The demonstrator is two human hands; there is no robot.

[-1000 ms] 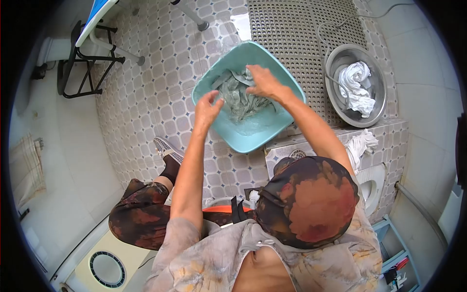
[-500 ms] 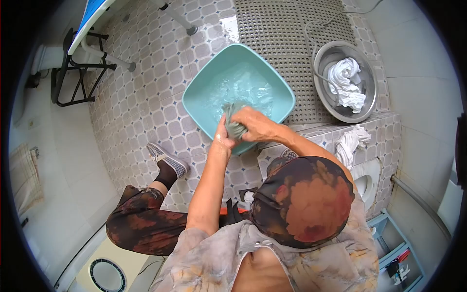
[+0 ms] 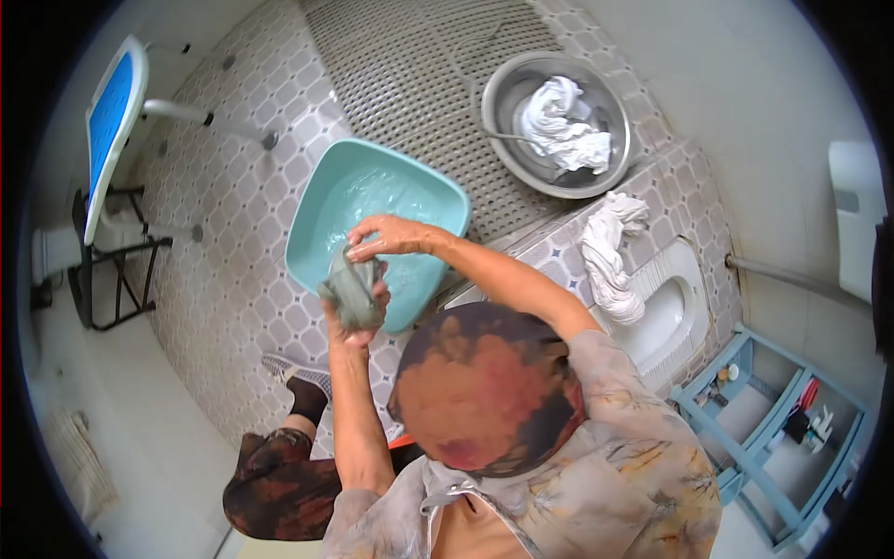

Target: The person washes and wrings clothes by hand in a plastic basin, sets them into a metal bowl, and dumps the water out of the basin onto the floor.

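A wet grey-green cloth (image 3: 350, 287) is bunched up over the near left side of a turquoise plastic basin (image 3: 438, 182). My left hand (image 3: 361, 324) is closed around the cloth from below. From above, my right hand (image 3: 391, 235) pinches its upper end between thumb and fingers; the fingertips are partly blurred. Rippling water (image 3: 377, 200) lies in the basin under my hands. Part of the cloth is hidden by my fingers.
A steel bowl (image 3: 494, 112) with white wet cloth (image 3: 563, 126) stands at the upper right on a perforated mat (image 3: 400, 65). Twisted white fabric (image 3: 610, 256) lies beside a squat toilet (image 3: 675, 307). A blue shelf (image 3: 745, 424) is at right, a blue-seated chair (image 3: 116, 121) at left.
My view has turned and shifted, so the basin and bowl appear further left. The cloth has been lifted off the water toward me, and my right hand has loosened from its wrapped grip to its upper end.
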